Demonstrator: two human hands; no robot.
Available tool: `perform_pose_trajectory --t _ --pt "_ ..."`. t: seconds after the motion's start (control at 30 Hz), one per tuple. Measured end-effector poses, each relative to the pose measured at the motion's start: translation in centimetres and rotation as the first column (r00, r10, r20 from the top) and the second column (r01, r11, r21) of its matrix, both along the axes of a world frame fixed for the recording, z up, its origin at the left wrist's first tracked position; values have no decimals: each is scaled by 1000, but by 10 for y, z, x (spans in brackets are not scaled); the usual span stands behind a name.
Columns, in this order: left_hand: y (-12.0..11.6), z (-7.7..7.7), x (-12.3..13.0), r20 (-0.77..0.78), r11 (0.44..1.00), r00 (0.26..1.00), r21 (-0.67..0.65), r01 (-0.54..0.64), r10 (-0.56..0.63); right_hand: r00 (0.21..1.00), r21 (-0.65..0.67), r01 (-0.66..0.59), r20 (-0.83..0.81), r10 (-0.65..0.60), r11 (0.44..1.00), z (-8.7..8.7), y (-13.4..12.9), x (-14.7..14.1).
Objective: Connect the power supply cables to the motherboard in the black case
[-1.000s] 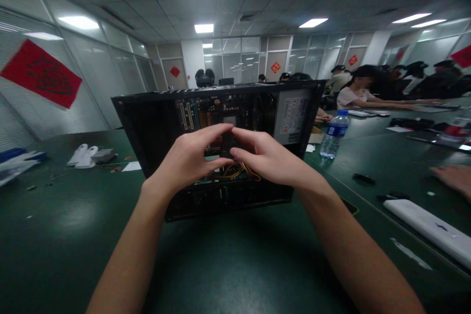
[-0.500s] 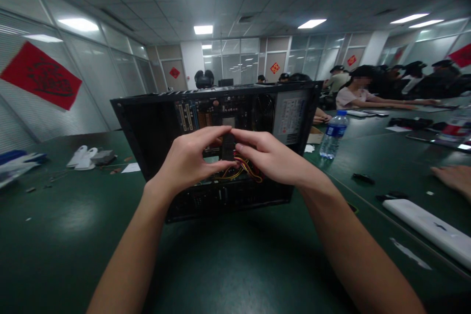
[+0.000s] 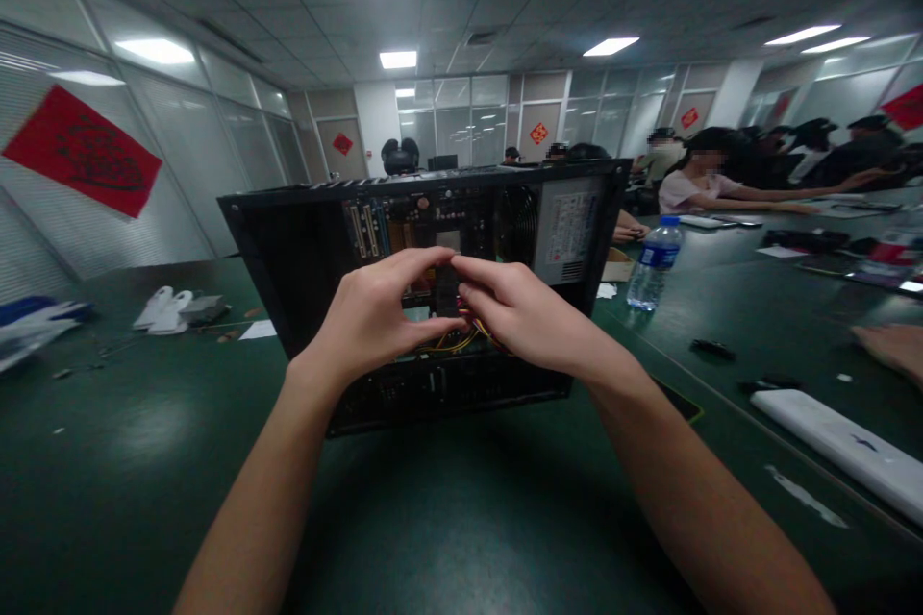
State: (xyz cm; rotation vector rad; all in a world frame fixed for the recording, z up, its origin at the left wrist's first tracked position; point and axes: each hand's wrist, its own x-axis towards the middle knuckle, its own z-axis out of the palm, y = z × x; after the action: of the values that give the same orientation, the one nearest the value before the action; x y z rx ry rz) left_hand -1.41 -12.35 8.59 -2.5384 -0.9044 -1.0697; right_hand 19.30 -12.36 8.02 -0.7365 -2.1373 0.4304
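Note:
An open black computer case [image 3: 288,250] stands on the green table, its inside facing me. In front of its circuit board, my left hand [image 3: 379,307] holds a small dark block [image 3: 447,293] between thumb and fingers, at its top and bottom ends. My right hand [image 3: 515,307] touches the same block from the right, fingers bent and pressed together. Yellow and red wires [image 3: 461,340] run beneath and behind the hands. A metal power supply [image 3: 569,226] sits in the case's upper right, beside a round fan [image 3: 519,219].
To the right are a water bottle [image 3: 654,264], a long white object [image 3: 840,447] and another person's hand [image 3: 890,351]. White items [image 3: 164,309] and a grey box [image 3: 203,309] lie at the left. People sit at the far right.
My right hand's fingers have shifted slightly at the block, and fewer wires show below them. The hand at the far right has drawn slightly right.

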Motion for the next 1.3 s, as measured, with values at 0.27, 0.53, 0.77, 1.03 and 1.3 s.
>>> perform_pose_trajectory --t 0.27,0.53,0.77,1.03,1.3 --pt "-2 3 0 20 999 999 23 -27 27 994 -32 -78 -78 75 996 2 -5 3" --pt "-4 -2 10 238 977 948 -40 -208 211 937 -103 -129 -340 87 986 -4 13 0" --pt "-1 -11 31 219 953 973 -304 -7 78 803 -138 -94 -595 -7 986 -25 52 -19" --pt "54 -44 20 254 826 951 -564 -2 176 835 -161 78 -529 -153 984 -69 103 -28" --pt "83 -76 14 8 757 937 -592 -278 350 898 -239 369 -157 -411 898 -104 137 -18"
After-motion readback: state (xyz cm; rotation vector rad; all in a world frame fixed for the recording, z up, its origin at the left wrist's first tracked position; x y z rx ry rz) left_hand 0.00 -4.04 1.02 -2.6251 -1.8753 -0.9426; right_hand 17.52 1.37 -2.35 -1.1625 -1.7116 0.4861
